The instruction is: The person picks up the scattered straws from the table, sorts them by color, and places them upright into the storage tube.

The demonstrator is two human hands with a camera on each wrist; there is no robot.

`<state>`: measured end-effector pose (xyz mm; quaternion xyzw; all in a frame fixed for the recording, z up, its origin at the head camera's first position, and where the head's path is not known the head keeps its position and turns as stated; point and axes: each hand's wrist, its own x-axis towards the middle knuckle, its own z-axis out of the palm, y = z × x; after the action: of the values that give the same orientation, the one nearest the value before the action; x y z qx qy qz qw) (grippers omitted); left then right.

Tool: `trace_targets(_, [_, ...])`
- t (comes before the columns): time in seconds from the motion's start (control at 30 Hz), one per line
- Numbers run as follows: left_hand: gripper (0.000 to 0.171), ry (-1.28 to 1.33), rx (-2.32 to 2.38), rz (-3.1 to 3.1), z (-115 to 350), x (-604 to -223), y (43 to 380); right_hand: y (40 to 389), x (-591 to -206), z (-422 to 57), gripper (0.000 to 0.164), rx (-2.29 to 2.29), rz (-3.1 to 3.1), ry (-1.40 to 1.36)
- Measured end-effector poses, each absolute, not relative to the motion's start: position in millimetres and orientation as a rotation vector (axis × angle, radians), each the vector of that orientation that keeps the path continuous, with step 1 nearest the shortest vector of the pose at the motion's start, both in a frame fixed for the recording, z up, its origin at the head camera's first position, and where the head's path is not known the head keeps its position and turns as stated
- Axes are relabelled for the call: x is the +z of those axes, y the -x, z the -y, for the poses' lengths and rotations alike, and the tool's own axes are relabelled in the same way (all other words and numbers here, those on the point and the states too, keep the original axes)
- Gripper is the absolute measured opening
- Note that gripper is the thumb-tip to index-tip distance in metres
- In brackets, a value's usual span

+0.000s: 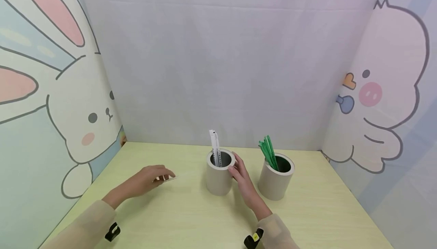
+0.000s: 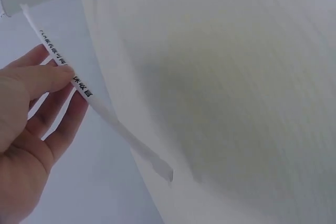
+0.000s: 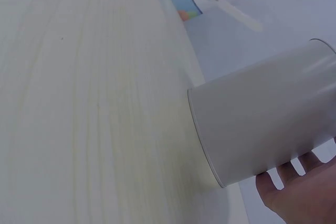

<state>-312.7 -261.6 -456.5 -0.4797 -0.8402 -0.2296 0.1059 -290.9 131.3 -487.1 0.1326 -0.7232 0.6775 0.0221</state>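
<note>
In the left wrist view, my left hand (image 2: pixel 42 93) pinches a white wrapped straw (image 2: pixel 107 114) with dark print between thumb and fingers. The head view shows that left hand (image 1: pixel 151 179) above the table, left of a light grey cylindrical holder (image 1: pixel 218 182). Several white wrapped straws (image 1: pixel 215 144) stand in this holder, leaning left. My right hand (image 1: pixel 243 175) grips the holder's right side, thumb toward the front near the rim. Its fingers lie along the wall of the holder (image 3: pixel 262 114) in the right wrist view.
A second grey cylindrical holder (image 1: pixel 274 186) stands to the right of my right hand, with several green wrapped straws (image 1: pixel 268 152) in it. Pale yellow table (image 1: pixel 184 222) spreads beneath. A grey curtain (image 1: pixel 218 71) hangs behind, and cartoon-printed cloths flank both sides.
</note>
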Motion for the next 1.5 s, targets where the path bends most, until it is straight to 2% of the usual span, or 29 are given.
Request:
trace_targets(0.57, [0.043, 0.829, -1.289, 2.467, 189, -401, 315, 290, -485, -129, 0.064, 2.097, 2.239, -0.419])
trace_targets(1.0, [0.048, 0.608, -1.762, 2.150, 143, -362, 324, 289, -484, -130, 0.065, 2.070, 2.262, -0.415])
trace_targets(1.23, [0.051, 0.553, -2.003, 1.936, 121, -357, 327, 289, -484, -130, 0.064, 2.087, 2.251, -0.409])
trace_targets(1.5, [0.051, 0.469, -2.047, 1.884, 99, -369, 328, 291, -487, -130, 0.064, 2.095, 2.244, -0.401])
